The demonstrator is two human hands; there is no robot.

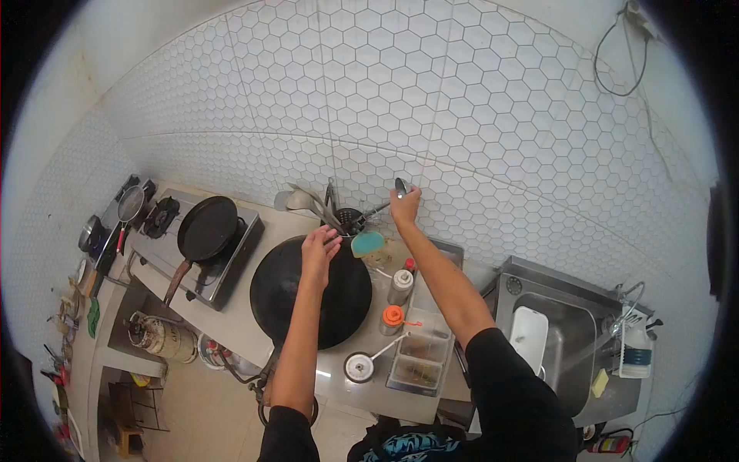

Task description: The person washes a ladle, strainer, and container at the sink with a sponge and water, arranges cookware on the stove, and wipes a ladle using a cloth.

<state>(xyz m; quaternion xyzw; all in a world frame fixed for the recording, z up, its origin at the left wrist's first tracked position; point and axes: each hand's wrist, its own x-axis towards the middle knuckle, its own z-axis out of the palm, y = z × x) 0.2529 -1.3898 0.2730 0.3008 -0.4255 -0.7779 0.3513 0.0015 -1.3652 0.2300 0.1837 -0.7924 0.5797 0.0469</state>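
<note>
My right hand (405, 205) is closed around a metal ladle (401, 187) near the tiled wall. The ladle's bowl shows above my fingers, and a thin handle slants from my hand toward the utensil holder. The dark holder (350, 219) stands behind the wok, with several spatulas and spoons (302, 202) leaning out of it to the left. My left hand (319, 249) is over the far part of the black wok (339, 308), its fingers apart and nothing seen in them. Just right of that hand stands a container with a teal lid (369, 244).
A black frying pan (208, 227) sits on the gas stove (250, 250) at left. Bottles (401, 285), an orange-capped jar (392, 319), a white-lidded jar (359, 367) and a divided seasoning box (419, 358) line the counter. At right, a sink (573, 346) holds a white tray (529, 339).
</note>
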